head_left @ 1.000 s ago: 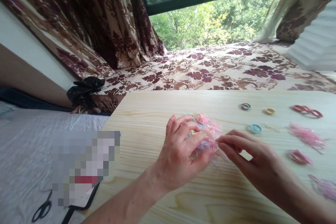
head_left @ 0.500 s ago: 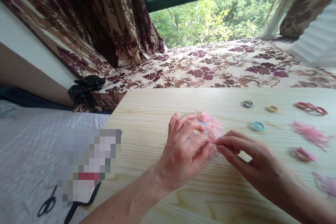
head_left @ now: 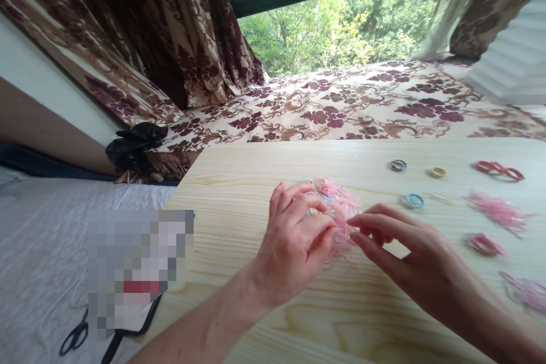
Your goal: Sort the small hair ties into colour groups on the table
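Note:
A loose pile of thin elastic bands (head_left: 343,199), mostly pink with some blue and yellow ones, lies on the pale wooden table. My left hand (head_left: 294,239) rests over the pile's left side, its thumb and forefinger pressed together at the pile's near edge. What that pinch holds, if anything, is hidden. Just right of the pile is my right hand (head_left: 401,242); a narrow gap shows between its thumb and forefinger tips, and I see nothing in it. Part of the pile is covered by my left fingers.
Right of the pile lie a multicoloured ring (head_left: 398,165), a yellow ring (head_left: 438,172), a blue ring (head_left: 414,201), red bands (head_left: 499,170), a pink heap (head_left: 498,209), darker pink bands (head_left: 487,244) and lilac bands (head_left: 529,293). Scissors (head_left: 74,339) lie at lower left, beside a blurred-out object.
My right thumb and forefinger have parted slightly, and the right hand has drawn a little away from my left fingers. The whole view has shifted slightly.

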Tool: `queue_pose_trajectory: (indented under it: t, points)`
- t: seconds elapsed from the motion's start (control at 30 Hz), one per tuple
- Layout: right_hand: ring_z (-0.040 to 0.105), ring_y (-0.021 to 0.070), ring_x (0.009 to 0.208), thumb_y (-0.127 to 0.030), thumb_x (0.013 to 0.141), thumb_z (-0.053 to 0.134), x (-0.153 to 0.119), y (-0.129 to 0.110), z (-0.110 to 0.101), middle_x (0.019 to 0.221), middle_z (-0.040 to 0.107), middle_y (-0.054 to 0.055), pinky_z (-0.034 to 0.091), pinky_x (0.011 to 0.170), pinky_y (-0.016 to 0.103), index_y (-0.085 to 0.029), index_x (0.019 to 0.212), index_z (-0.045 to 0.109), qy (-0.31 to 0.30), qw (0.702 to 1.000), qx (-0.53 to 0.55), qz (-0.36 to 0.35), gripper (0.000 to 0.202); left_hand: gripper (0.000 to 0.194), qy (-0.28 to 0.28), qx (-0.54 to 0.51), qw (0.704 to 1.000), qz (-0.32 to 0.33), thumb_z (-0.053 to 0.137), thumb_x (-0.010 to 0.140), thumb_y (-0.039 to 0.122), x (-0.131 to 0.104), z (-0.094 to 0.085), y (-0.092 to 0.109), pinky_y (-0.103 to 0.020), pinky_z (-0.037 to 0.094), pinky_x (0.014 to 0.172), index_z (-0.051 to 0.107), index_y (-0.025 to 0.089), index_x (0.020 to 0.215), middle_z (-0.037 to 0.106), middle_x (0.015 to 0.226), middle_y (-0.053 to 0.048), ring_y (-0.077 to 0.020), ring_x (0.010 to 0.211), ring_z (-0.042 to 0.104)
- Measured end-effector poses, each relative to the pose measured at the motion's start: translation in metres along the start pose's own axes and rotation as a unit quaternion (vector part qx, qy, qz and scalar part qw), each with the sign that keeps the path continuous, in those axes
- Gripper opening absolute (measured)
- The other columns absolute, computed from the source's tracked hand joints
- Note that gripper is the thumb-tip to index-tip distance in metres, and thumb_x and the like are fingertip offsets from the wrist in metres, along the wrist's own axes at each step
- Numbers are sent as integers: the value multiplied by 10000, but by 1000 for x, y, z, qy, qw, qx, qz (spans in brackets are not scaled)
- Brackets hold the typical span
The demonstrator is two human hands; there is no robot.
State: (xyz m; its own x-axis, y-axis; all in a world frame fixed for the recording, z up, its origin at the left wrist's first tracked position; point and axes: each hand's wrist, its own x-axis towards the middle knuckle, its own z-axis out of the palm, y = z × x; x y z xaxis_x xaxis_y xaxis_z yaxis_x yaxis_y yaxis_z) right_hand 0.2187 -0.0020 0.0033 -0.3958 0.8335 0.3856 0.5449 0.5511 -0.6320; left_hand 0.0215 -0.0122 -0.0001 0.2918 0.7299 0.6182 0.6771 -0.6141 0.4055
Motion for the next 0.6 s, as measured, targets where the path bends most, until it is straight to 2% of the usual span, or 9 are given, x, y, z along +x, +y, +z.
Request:
queue_pose_trajectory:
  t: [0.2,0.37,0.5,0.6]
  points:
    - [609,94,608,-221,917,565,0,-5,0,779,645,31,450,417,141,-206,878,692,-10,998,54,-14,133,101,7,-25,1000,5,593,912,175,0,0,2,-485,310,1135,681,200,867,706,957,-30,-227,1178,554]
    - [607,101,634,-245,928,554,1,-4,-6,769,642,29,490,506,173,-206,818,677,12,999,15,-30,169,104,12,-37,999,0,585,907,165,1,-1,0,-490,341,1121,683,198,919,692,972,-43,-233,1165,554]
    - [586,107,633,-287,926,559,7,7,-30,774,648,30,451,490,193,-209,817,683,41,998,-56,7,182,168,38,-26,999,-5,574,891,123,-1,-1,-4,-491,393,1087,669,181,1017,663,1028,-75,-244,1169,540]
    - [577,107,651,-295,906,580,8,25,-59,815,671,32,452,571,226,-208,843,706,79,985,-140,55,165,187,41,-11,999,-6,568,888,101,-2,0,-7,-523,382,1096,655,191,1027,650,1036,-75,-251,1177,537]
